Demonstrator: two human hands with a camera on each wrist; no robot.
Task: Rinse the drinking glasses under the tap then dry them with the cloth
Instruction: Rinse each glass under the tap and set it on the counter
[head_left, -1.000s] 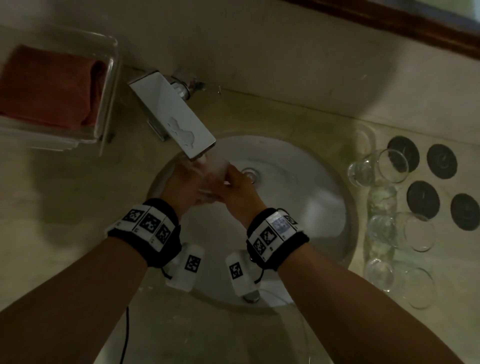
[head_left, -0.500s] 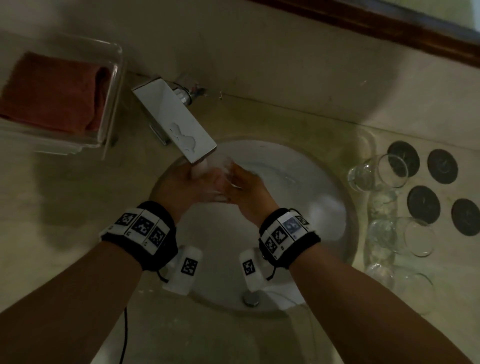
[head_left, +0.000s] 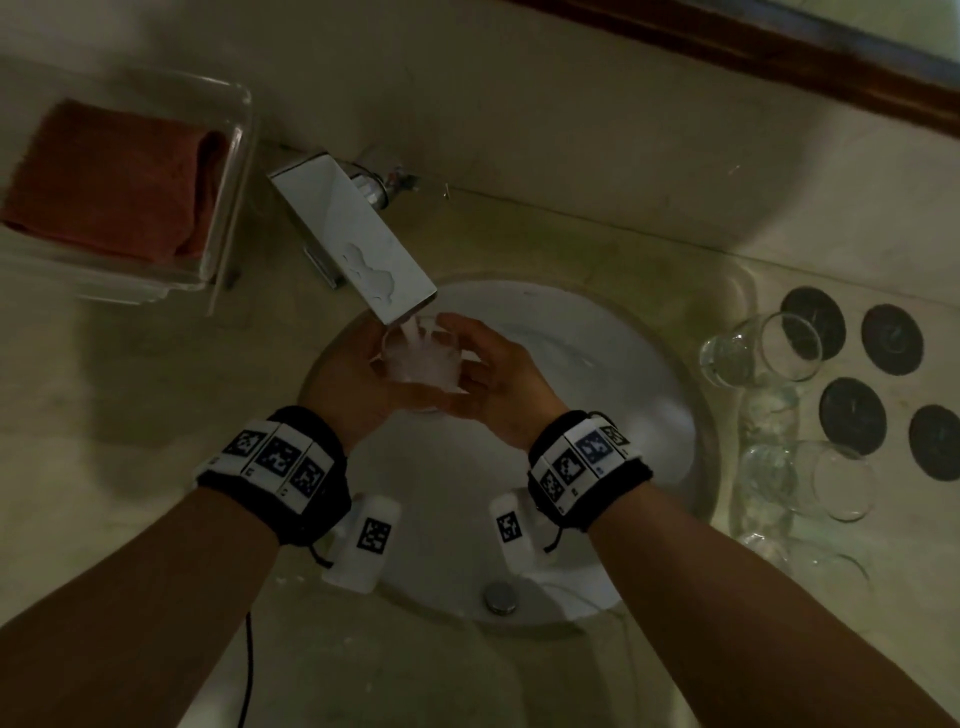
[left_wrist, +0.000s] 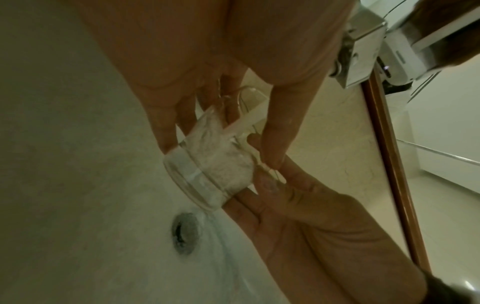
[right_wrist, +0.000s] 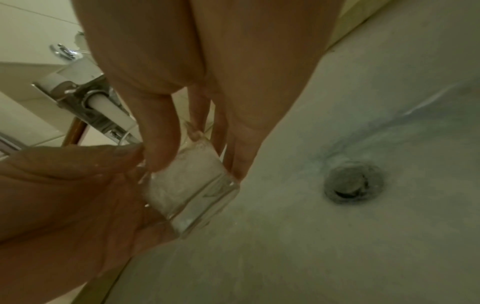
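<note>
I hold a clear drinking glass (head_left: 422, 359) under the flat chrome tap (head_left: 358, 244), and water runs into it and froths white. My left hand (head_left: 363, 374) grips its left side, fingers and thumb round the wall (left_wrist: 221, 156). My right hand (head_left: 488, 384) holds the right side, thumb and fingers straddling the glass (right_wrist: 198, 169). The thick glass base (right_wrist: 205, 207) points down into the white basin (head_left: 597, 405). A folded red cloth (head_left: 114, 176) lies in a clear tray (head_left: 236, 171) at the back left.
Three more glasses (head_left: 763, 353) (head_left: 810, 483) (head_left: 815, 566) lie on their sides on the counter right of the basin, beside several black round coasters (head_left: 852, 415). The drain (right_wrist: 353, 183) lies below and right of the held glass. A wall rises just behind the tap.
My hands have parted a little, the right one shifting right, so the glass now shows between them with its mouth under the stream and filling with frothy water.
</note>
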